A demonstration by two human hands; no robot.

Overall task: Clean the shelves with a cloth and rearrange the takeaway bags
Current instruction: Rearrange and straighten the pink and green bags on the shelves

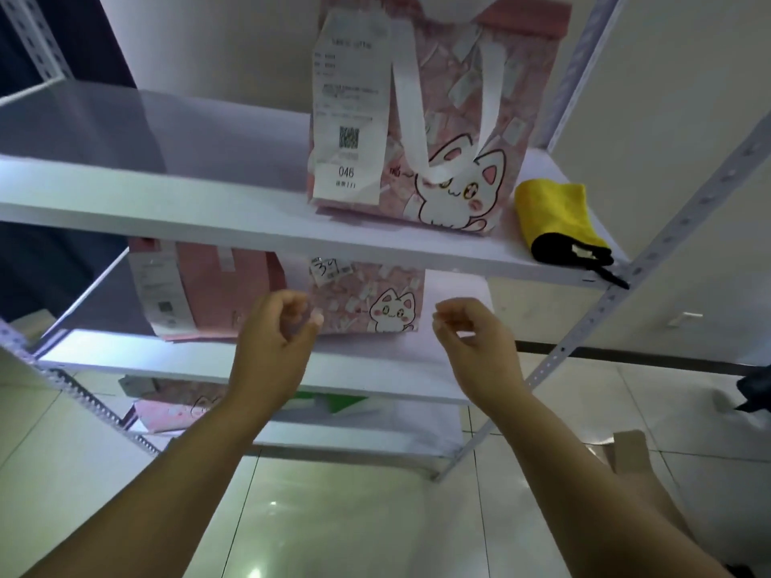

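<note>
Two bare hands hovered in front of the middle shelf [208, 360], holding nothing. The left hand [277, 340] and the right hand [475, 340] both had their fingers loosely curled, tips nearly meeting. Behind them on that shelf stood a pink cat bag [367, 302]. Above that shelf, on the upper shelf [167, 202], stood a taller cat bag [450, 118], with a yellow cloth [559, 214] just beside it.

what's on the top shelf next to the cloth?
One pink cat bag with a receipt stands left of the yellow cloth on the top shelf. Bag contents are hidden.
</note>
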